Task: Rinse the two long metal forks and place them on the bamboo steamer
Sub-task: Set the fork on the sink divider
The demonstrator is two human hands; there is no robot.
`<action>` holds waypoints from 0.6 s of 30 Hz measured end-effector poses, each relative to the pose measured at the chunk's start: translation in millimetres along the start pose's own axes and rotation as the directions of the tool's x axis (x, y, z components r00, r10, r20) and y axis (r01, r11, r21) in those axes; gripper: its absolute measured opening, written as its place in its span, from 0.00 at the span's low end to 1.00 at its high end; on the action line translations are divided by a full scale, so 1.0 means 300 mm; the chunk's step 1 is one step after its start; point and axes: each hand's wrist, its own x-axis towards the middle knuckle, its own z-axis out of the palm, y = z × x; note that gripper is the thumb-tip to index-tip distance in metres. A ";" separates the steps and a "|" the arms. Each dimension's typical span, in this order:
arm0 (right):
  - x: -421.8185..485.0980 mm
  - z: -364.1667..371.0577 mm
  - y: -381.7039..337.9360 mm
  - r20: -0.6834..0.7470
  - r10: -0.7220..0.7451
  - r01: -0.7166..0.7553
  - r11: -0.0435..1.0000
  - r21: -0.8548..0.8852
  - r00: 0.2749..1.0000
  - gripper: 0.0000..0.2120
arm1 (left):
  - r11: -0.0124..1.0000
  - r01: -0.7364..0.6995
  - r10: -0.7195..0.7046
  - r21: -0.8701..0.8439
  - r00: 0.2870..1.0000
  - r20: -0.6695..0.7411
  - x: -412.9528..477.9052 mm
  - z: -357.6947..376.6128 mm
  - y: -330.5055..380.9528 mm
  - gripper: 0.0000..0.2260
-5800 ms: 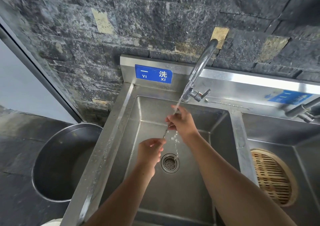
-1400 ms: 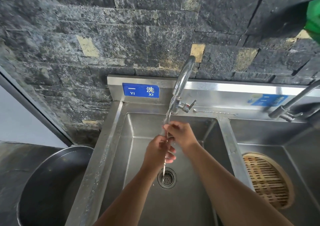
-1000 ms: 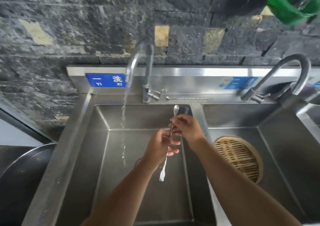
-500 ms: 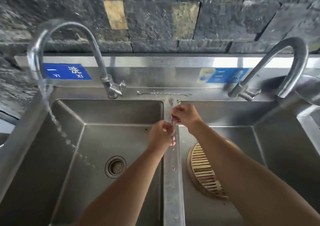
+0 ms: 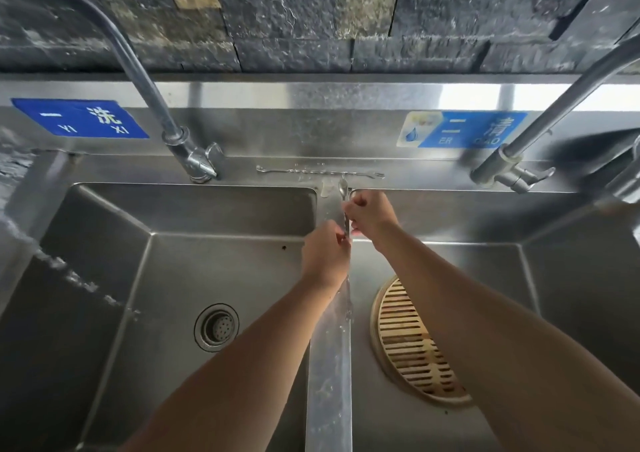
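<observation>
The right hand (image 5: pixel 370 214) is curled round the upper shaft of a long metal fork (image 5: pixel 343 188). The left hand (image 5: pixel 323 256), just below and touching it, has its fingers closed round the same shaft lower down. The fork stands nearly upright over the steel divider (image 5: pixel 329 365) between the two basins. Its rounded end pokes up past the right hand, and its lower part is too blurred to make out.

The second fork (image 5: pixel 320 172) lies flat, crosswise on the back ledge (image 5: pixel 277 161) of the bench, just beyond the hands.

The bamboo steamer (image 5: pixel 405 334) lies on the floor of the right basin (image 5: pixel 571 278), partly hidden by the right forearm, and nothing shows on its visible slats. The left basin (image 5: pixel 104 244) shows a round drain (image 5: pixel 216 327), and water (image 5: pixel 69 275) from the left faucet (image 5: pixel 138 67) is falling along its left side.
</observation>
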 end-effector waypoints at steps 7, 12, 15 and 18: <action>0.005 0.019 0.021 -0.021 0.022 -0.021 0.999 0.031 1.000 0.13 | 0.996 -0.017 0.019 0.082 0.999 -0.031 0.007 0.018 -0.016 0.08; 0.001 0.028 0.028 -0.052 0.035 -0.032 0.997 0.063 0.998 0.08 | 0.985 -0.030 0.037 0.170 0.998 -0.040 0.022 0.015 -0.008 0.08; 0.000 0.034 0.031 -0.071 0.041 -0.036 0.997 0.068 0.997 0.05 | 0.982 -0.029 0.038 0.186 0.998 -0.045 0.025 0.019 -0.008 0.06; -0.001 0.034 0.039 -0.062 0.047 -0.043 0.996 0.075 0.997 0.07 | 0.983 -0.023 0.033 0.184 0.998 -0.055 0.023 0.025 -0.011 0.05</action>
